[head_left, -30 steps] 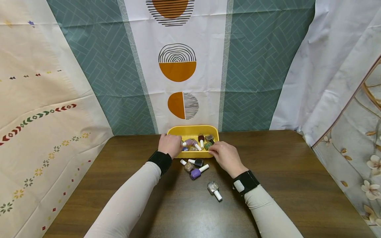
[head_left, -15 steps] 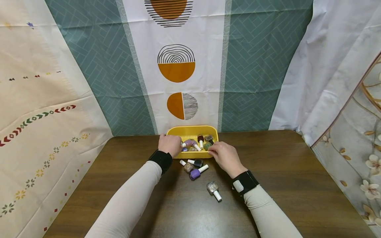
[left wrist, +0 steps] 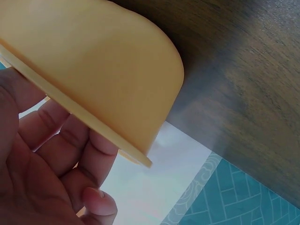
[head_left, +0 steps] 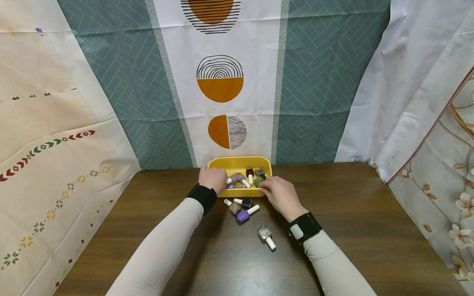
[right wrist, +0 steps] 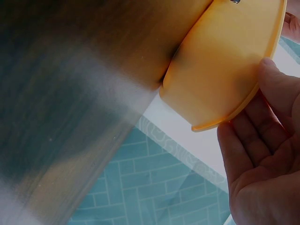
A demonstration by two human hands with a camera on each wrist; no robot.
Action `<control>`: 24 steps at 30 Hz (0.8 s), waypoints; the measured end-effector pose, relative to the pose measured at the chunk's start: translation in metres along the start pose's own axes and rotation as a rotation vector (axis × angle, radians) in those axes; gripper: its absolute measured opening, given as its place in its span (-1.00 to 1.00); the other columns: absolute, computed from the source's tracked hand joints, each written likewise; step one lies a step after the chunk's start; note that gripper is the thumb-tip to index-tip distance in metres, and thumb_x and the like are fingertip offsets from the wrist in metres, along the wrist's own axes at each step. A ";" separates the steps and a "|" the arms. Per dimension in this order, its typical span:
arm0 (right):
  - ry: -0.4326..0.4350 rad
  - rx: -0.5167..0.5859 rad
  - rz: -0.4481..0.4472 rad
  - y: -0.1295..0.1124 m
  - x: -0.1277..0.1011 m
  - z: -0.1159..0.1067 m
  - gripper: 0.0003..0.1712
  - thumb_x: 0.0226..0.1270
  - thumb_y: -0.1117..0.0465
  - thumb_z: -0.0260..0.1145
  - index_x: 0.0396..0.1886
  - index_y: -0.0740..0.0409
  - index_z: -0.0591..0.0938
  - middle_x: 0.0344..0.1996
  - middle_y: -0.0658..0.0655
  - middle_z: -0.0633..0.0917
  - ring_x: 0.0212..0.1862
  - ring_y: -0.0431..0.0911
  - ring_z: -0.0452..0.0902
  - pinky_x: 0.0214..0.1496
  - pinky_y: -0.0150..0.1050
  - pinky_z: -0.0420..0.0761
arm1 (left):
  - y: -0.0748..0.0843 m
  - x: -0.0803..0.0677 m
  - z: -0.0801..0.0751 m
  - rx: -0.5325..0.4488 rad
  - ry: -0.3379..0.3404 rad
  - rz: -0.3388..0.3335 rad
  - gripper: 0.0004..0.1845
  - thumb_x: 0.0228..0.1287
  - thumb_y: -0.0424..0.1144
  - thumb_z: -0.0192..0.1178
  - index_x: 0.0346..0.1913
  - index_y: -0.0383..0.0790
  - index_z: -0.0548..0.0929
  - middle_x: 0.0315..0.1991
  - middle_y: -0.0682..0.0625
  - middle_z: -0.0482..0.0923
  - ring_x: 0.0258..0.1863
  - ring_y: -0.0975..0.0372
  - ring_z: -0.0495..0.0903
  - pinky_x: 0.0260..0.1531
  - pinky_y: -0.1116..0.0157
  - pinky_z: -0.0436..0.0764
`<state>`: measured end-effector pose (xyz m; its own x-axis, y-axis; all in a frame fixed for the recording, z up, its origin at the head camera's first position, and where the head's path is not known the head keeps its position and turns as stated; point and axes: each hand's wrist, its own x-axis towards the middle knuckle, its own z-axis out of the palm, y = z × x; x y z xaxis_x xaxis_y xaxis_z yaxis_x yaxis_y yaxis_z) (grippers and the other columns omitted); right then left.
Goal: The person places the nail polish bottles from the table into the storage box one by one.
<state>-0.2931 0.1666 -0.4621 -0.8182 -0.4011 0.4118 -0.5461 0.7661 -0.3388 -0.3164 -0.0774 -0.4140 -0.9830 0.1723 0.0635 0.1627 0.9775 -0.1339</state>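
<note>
A yellow plastic tray stands at the table's far edge, holding several nail polish bottles, among them a dark red one and a green one. My left hand grips its left end; in the left wrist view the fingers of that hand curl over the rim beside the tray wall. At the front right corner my right hand pinches the rim. From the right wrist, the thumb of this hand lies against the outer tray wall, fingers on the rim's other side.
In front of the tray lie a glittery brown bottle, a black bottle and a purple bottle. Nearer sits a silver glitter bottle. A patterned curtain hangs right behind the wooden table.
My left wrist has shifted very slightly to the right. The right hand, the tray and the loose bottles stay in place.
</note>
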 end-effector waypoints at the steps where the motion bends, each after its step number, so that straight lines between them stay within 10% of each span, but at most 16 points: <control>1: 0.000 0.002 0.001 0.000 0.000 0.000 -0.90 0.46 0.21 0.58 -0.13 0.11 0.90 -0.23 0.04 0.81 -0.12 -0.03 0.72 0.00 -0.01 0.74 | 0.000 0.001 0.000 0.001 0.000 0.001 -0.81 0.50 -0.17 0.41 -0.24 -0.20 0.88 -0.47 -0.03 0.71 -0.36 0.07 0.63 0.06 -0.04 0.48; 24: 0.041 0.002 -0.043 0.002 -0.001 0.000 -0.94 0.46 0.25 0.58 -0.15 0.10 0.90 -0.28 0.02 0.78 -0.15 0.00 0.73 -0.06 0.02 0.73 | -0.011 -0.002 0.007 -0.087 0.098 0.021 -0.73 0.44 -0.22 0.48 -0.45 -0.17 0.71 -0.62 0.00 0.47 -0.54 0.08 0.55 -0.41 0.03 0.56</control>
<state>-0.2938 0.1683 -0.4634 -0.7857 -0.4126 0.4608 -0.5812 0.7476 -0.3216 -0.3164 -0.0894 -0.4192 -0.9670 0.1995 0.1581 0.1939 0.9797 -0.0502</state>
